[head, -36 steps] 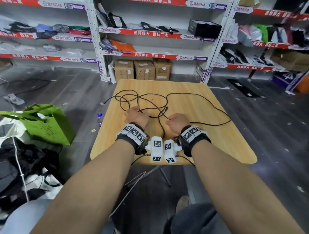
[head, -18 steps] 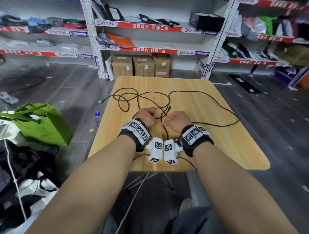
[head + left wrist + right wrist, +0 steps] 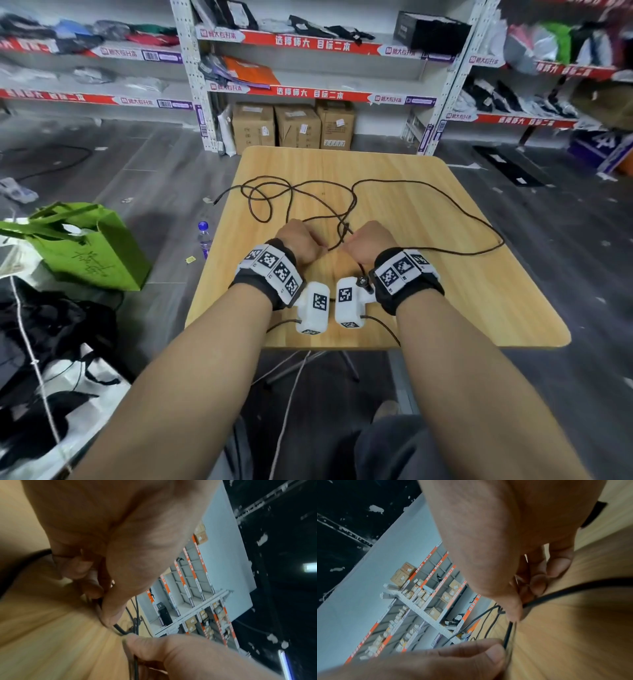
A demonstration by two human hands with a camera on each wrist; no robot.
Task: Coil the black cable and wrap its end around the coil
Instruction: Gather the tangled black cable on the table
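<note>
A long black cable [image 3: 428, 202] lies in loose loops across the wooden table [image 3: 479, 308]. One cable end [image 3: 216, 202] pokes past the table's left edge. My left hand [image 3: 301, 241] and right hand [image 3: 368, 241] sit close together near the table's middle, both with curled fingers. In the left wrist view my left hand [image 3: 109, 609] pinches the cable [image 3: 120, 628] between thumb and fingers. In the right wrist view my right hand [image 3: 520, 601] pinches the cable [image 3: 565, 591] against the tabletop. A short stretch of cable [image 3: 337, 240] spans between the hands.
A green bag [image 3: 89, 246] and a small bottle [image 3: 204, 236] stand on the floor left of the table. Dark and white bags lie at lower left. Shelving with cardboard boxes [image 3: 294, 126] runs behind the table.
My hands have drawn closer together on the cable. The camera has tipped slightly, and the loops on the table have shifted a little.
</note>
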